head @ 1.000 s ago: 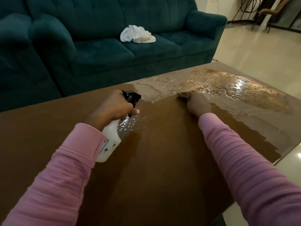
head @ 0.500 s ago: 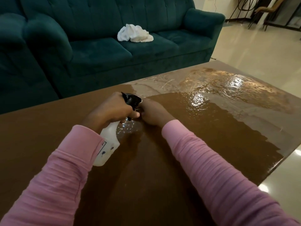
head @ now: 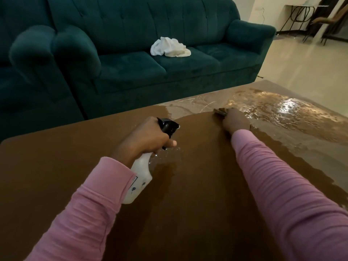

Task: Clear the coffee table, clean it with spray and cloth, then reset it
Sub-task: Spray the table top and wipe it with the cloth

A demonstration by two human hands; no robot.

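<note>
My left hand [head: 148, 138] grips a white spray bottle [head: 140, 178] by its neck, and the black nozzle [head: 168, 127] points away over the brown coffee table [head: 188, 204]. Small droplets glisten on the wood just under the bottle. My right hand [head: 236, 120] is stretched out to the far middle of the table. It holds a dark, brownish cloth [head: 220, 111] down on the surface, and only the cloth's far edge shows beyond the fingers. A wet, shiny patch [head: 282, 110] covers the table's far right part.
A dark green sofa [head: 131, 68] stands close behind the table, with a crumpled white towel [head: 170, 47] on its middle seat. Pale tiled floor [head: 301, 59] lies to the right. Metal-legged chairs [head: 320, 19] stand at the back right.
My right hand swept with the cloth from the far middle towards the bottle's nozzle, then back out to the edge of the wet patch. My left hand and the bottle stayed put.
</note>
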